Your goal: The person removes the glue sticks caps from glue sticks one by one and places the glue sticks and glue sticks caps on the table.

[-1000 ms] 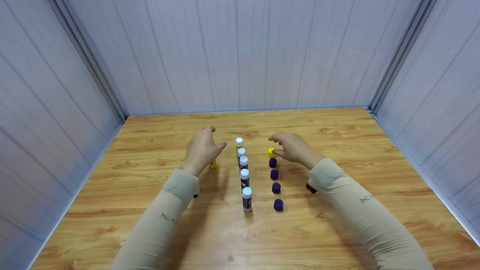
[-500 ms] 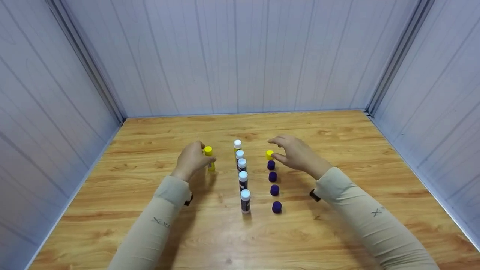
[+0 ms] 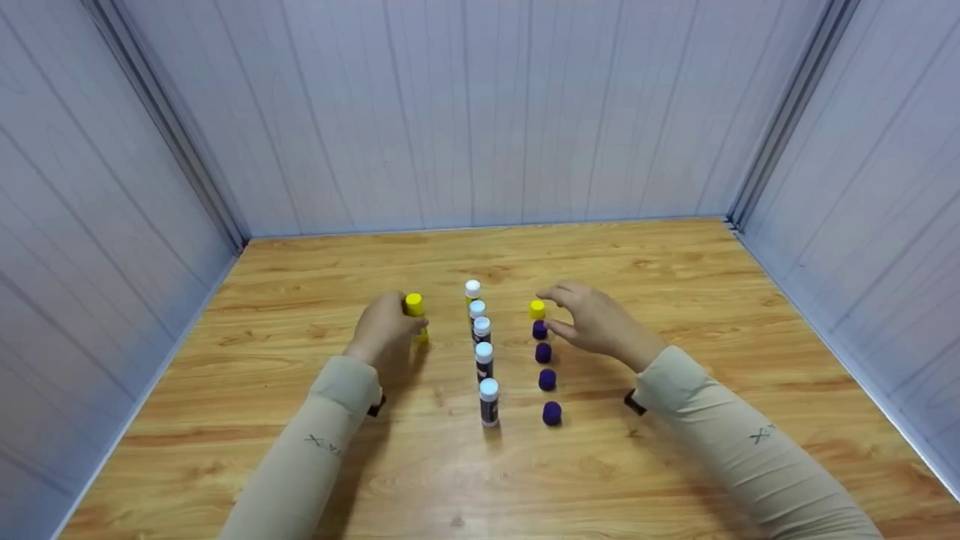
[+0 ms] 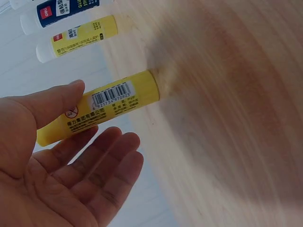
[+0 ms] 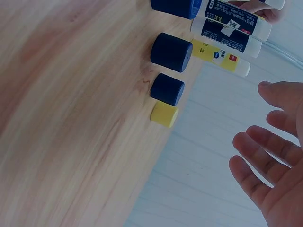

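My left hand (image 3: 386,328) holds a yellow glue stick (image 4: 113,101) between thumb and index finger. This stick, topped by a yellow cap (image 3: 414,300), stands upright on the table, and the other fingers of that hand stay spread beside it. To its right runs a row of uncapped glue sticks with white tops: a yellow one (image 4: 85,37) at the far end and several dark blue ones (image 3: 489,405). My right hand (image 3: 596,319) hovers with loosely bent fingers, holding nothing, near a small yellow cap (image 5: 164,114) and the dark blue cap (image 5: 167,89) beside it.
Several dark blue caps (image 3: 552,413) form a line with the yellow one, parallel to the glue sticks and to their right. The wooden table (image 3: 225,420) is bounded by white panel walls (image 3: 495,112) at the back and both sides.
My left hand has come back and down from beyond the yellow glue stick and taken it between thumb and finger. The right hand has drawn slightly away from the yellow cap.
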Demonstrator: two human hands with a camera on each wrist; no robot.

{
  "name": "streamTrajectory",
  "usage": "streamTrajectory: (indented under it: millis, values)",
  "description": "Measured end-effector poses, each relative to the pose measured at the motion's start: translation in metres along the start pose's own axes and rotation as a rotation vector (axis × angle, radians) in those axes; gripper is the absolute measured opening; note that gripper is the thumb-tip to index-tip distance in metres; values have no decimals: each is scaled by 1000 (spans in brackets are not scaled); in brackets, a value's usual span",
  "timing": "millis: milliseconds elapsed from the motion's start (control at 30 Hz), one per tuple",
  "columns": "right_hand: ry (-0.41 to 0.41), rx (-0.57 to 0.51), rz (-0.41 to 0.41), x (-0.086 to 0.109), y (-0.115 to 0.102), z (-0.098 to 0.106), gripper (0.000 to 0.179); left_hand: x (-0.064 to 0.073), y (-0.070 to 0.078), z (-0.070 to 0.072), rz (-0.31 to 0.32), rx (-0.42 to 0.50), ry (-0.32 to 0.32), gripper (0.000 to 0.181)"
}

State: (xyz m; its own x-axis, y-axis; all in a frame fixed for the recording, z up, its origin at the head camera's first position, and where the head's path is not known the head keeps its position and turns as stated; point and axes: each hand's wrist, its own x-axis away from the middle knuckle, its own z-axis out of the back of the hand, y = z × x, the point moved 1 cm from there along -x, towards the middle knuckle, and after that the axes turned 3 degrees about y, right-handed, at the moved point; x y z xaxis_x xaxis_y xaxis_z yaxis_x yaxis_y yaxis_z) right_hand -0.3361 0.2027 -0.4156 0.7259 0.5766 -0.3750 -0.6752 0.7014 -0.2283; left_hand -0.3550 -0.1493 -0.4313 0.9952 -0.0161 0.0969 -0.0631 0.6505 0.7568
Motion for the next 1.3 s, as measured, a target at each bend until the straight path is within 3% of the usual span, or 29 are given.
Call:
streamTrajectory:
  millis: [200, 433, 700, 900, 1000, 1300]
  values:
    - [4, 0, -8, 3, 1, 1, 46, 2, 3, 1, -61, 6, 41, 44]
    - [11, 5, -6, 3, -4, 10, 47, 11, 26, -2, -155, -52, 148, 30]
    - [67, -3, 57, -1, -14, 24, 50, 29, 58, -13, -368, -144, 257, 20]
    - [122, -11, 123, -3, -22, 33, 49, 40, 73, -21, -585, -205, 334, 19]
    - [144, -19, 149, -2, -25, 36, 48, 46, 81, -24, -663, -243, 348, 19]
    - [194, -32, 227, -2, -35, 38, 51, 61, 95, -36, -865, -495, 410, 28]
